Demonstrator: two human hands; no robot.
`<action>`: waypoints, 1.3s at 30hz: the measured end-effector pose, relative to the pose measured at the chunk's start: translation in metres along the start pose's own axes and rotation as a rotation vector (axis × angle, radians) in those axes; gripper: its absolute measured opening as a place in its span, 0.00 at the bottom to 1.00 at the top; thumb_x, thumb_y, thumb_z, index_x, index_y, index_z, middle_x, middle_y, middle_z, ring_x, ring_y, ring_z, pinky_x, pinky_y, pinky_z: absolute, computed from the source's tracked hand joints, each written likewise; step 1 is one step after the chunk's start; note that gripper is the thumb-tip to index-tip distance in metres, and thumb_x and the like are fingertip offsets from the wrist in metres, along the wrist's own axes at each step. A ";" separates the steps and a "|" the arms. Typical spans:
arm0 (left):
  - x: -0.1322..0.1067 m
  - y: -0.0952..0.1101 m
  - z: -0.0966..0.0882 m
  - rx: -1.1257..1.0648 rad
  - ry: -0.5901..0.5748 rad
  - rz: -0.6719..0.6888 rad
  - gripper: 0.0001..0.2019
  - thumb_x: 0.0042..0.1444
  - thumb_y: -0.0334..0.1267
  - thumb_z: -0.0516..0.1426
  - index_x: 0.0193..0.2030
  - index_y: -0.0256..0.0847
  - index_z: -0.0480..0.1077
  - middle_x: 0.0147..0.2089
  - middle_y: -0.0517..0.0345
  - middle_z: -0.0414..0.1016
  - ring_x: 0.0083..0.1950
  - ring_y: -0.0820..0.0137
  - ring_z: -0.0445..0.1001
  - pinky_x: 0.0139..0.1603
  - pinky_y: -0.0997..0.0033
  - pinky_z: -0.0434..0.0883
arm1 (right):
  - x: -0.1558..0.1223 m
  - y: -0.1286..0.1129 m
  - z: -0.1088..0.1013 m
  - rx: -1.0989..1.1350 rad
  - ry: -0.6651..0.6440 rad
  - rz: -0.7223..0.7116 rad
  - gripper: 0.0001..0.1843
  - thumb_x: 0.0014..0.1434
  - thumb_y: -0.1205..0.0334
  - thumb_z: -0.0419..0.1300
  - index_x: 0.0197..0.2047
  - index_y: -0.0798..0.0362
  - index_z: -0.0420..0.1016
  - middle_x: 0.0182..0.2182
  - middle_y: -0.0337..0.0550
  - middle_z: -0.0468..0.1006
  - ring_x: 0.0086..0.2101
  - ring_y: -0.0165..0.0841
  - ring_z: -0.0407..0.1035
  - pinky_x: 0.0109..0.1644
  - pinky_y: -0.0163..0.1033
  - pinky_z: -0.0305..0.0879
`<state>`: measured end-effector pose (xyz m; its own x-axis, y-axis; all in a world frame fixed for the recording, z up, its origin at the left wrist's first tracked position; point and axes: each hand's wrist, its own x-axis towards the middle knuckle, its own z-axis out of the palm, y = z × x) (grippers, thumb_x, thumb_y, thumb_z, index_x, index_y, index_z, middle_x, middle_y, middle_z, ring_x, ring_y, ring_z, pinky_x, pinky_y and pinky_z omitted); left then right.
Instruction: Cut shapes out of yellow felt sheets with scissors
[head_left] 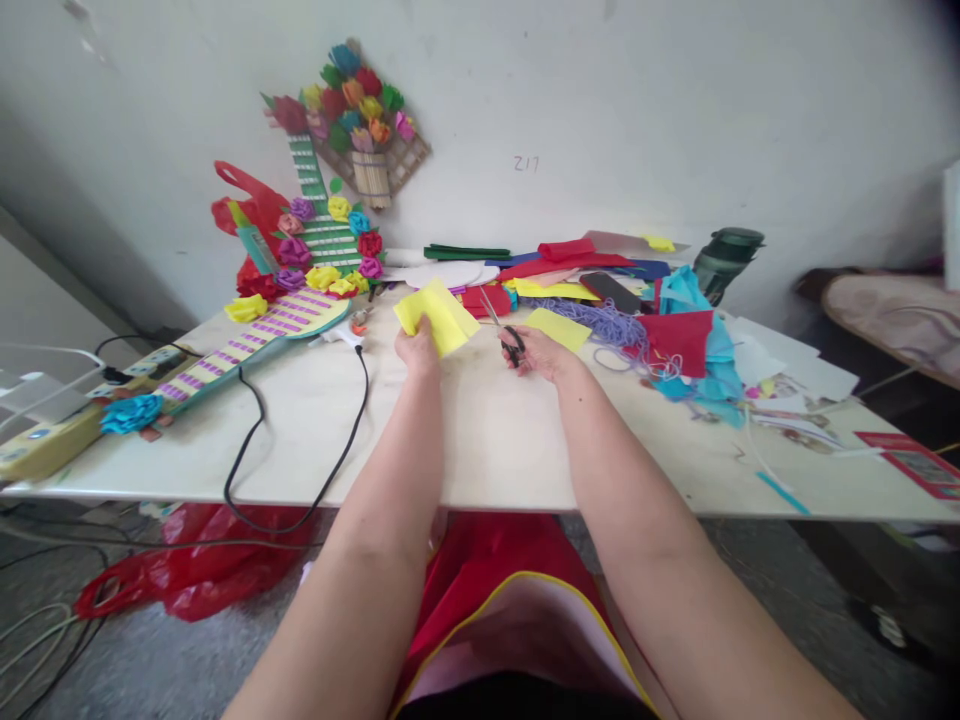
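Near the centre of the frame, the left hand (418, 348) has its fingers closed on a yellow sheet (444, 318) over the counter (499, 450). Just right of centre, the fingers of the right hand (541, 352) grip scissors (511, 338), blades pointing upper left, apart from the sheet. Beside that hand lies another yellow piece (564, 328), with purple yarn (600, 320) farther right

A dark green bottle (724, 264) stands near the wall (637, 110), and a red plastic bag (217, 565) shows below the table (502, 460).
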<state>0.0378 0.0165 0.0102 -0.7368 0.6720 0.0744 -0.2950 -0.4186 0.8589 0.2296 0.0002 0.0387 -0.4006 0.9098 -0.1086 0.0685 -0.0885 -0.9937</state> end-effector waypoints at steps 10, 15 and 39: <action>-0.008 0.012 0.001 0.052 0.077 -0.077 0.02 0.52 0.30 0.59 0.32 0.34 0.69 0.35 0.51 0.75 0.36 0.70 0.76 0.37 0.73 0.72 | -0.015 -0.008 -0.005 -0.245 -0.189 -0.027 0.11 0.63 0.54 0.54 0.34 0.54 0.63 0.22 0.38 0.72 0.18 0.25 0.66 0.15 0.27 0.55; -0.006 0.012 0.001 0.078 0.105 -0.072 0.03 0.52 0.31 0.59 0.32 0.34 0.69 0.34 0.52 0.75 0.36 0.69 0.76 0.36 0.73 0.73 | -0.017 -0.013 -0.002 -0.327 -0.236 -0.016 0.12 0.63 0.55 0.53 0.33 0.54 0.62 0.21 0.38 0.71 0.17 0.25 0.66 0.15 0.28 0.54; -0.007 0.011 0.002 0.160 0.109 -0.060 0.03 0.53 0.33 0.58 0.33 0.36 0.69 0.36 0.51 0.77 0.40 0.69 0.77 0.35 0.76 0.73 | -0.008 -0.006 0.017 -0.323 -0.165 -0.033 0.14 0.59 0.53 0.58 0.30 0.53 0.61 0.18 0.34 0.69 0.15 0.23 0.63 0.13 0.28 0.50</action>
<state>0.0413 0.0083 0.0203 -0.7848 0.6192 -0.0271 -0.2465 -0.2717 0.9303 0.2166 -0.0134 0.0455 -0.5473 0.8302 -0.1056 0.3273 0.0962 -0.9400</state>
